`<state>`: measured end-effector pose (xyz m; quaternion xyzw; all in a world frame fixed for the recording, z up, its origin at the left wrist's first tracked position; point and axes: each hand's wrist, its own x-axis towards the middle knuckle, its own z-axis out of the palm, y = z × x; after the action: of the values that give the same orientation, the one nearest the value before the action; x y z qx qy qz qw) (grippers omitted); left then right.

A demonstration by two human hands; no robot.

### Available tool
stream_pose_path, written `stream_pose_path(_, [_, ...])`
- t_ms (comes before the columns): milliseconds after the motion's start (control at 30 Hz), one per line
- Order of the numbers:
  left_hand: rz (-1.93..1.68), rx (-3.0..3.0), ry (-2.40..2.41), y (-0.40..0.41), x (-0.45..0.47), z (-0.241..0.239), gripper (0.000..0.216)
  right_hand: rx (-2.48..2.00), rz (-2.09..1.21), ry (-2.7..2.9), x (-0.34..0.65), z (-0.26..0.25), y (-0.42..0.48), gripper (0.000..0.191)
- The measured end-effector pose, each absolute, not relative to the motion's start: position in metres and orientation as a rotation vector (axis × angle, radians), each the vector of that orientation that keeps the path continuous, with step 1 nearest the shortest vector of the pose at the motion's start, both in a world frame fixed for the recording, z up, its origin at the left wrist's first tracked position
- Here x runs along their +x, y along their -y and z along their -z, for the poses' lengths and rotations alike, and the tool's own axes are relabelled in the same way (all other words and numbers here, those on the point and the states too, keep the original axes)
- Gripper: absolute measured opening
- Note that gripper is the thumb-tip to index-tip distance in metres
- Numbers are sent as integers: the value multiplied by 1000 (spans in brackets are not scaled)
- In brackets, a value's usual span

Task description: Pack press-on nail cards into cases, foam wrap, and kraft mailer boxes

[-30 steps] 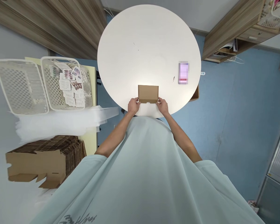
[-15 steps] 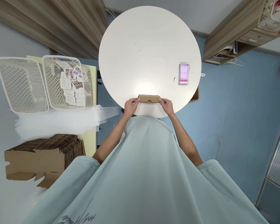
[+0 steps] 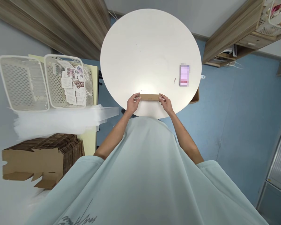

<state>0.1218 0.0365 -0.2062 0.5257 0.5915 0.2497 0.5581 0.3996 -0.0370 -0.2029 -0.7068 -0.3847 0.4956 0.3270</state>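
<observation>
A small brown cardboard box (image 3: 150, 97), long and narrow, is held over the near edge of the round white table (image 3: 150, 37). My left hand (image 3: 133, 103) grips its left end between thumb and fingers. At the other end, my right hand (image 3: 165, 103) pinches the right side the same way. The long side facing me looks closed, with a faint half-round notch at its middle. What lies inside the box is hidden.
A phone-like object (image 3: 184, 75), blurred out, lies on the table's right. On the left stand two white plastic baskets (image 3: 46, 93), one holding several printed packets (image 3: 72, 82). Nearer are white translucent sheets (image 3: 58, 122) and a stack of flattened cardboard boxes (image 3: 35, 161).
The lid of the cardboard box has come down over its front, covering the open notch. My fingers have shifted upward around both ends.
</observation>
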Motion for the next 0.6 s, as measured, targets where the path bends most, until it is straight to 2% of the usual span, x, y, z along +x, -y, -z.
stream_pose_path(300, [-631,1262,-1477,-41,135,193,23,-1921,-1142,1037,389,192,28,70])
stream_pose_path(600, [-573,1209,-1545,-33,134,180,24,-1898,-1142,1024,386,187,40,71])
